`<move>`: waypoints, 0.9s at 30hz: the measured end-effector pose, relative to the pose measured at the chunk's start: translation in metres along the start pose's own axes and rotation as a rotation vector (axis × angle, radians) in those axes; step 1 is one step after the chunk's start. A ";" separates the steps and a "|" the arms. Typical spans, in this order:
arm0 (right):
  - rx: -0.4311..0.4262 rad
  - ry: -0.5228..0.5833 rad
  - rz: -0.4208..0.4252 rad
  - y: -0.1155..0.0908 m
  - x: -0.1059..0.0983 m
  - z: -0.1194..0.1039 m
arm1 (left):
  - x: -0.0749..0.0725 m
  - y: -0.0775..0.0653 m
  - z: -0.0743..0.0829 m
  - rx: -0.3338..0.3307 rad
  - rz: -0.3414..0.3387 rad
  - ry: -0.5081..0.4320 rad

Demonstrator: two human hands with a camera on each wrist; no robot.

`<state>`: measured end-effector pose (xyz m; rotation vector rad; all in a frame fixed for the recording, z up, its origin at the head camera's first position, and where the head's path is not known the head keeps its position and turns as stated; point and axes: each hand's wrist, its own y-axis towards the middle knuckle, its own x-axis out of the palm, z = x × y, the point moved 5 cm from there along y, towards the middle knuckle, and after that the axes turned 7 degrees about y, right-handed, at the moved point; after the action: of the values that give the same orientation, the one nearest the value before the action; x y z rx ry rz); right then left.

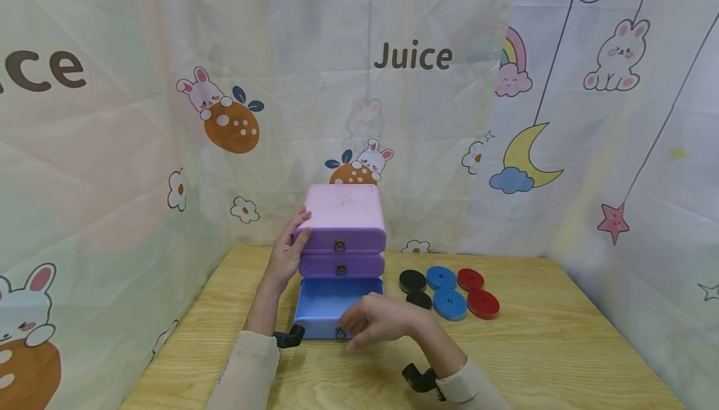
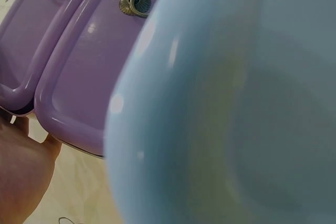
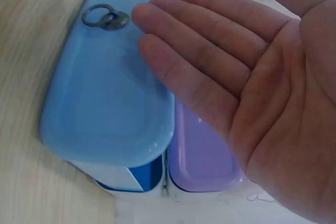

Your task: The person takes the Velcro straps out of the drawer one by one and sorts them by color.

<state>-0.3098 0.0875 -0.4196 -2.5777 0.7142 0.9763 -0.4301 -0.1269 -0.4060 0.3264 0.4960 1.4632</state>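
Observation:
A small drawer cabinet (image 1: 344, 204) with a pink top stands on the table. My left hand (image 1: 284, 261) holds its upper left side, fingertips on the top edge and thumb round the front corner. Two purple drawers (image 1: 317, 241) are closed. Below them the blue drawer (image 1: 314, 327) is pulled out, and the visible part of its inside holds nothing. In front of its ring handle (image 3: 107, 18) is my right hand (image 1: 382, 319). In the right wrist view, the fingers are extended beside the ring with nothing in them; whether they touch the drawer front I cannot tell.
Right of the cabinet lie several round discs in two rows: black discs (image 1: 412, 281), blue discs (image 1: 450, 304) and red discs (image 1: 484, 304). They rest on a wooden table (image 1: 550, 347). Printed curtains (image 1: 314, 85) hang behind and at both sides.

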 end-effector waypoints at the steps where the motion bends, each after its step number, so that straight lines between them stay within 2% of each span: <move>1: -0.004 -0.008 -0.013 0.001 0.001 0.001 | 0.000 0.000 0.000 -0.001 0.001 0.002; 9: -0.093 -0.134 -0.169 0.009 0.018 0.003 | 0.000 0.000 -0.001 -0.013 0.008 0.007; 12: -0.030 -0.197 -0.160 0.009 0.022 0.006 | 0.000 0.000 0.000 -0.006 0.005 0.007; 16: 0.092 -0.209 -0.157 0.010 0.028 0.010 | 0.000 0.001 -0.001 0.004 0.004 -0.002; 18: 0.124 -0.208 -0.162 0.011 0.030 0.011 | 0.000 0.001 -0.001 0.005 0.004 -0.003; 27: 0.135 -0.232 -0.179 0.013 0.033 0.012 | 0.000 -0.001 0.000 -0.017 0.007 0.015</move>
<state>-0.3016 0.0702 -0.4518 -2.3163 0.4625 1.1047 -0.4292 -0.1269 -0.4063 0.3041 0.4952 1.4764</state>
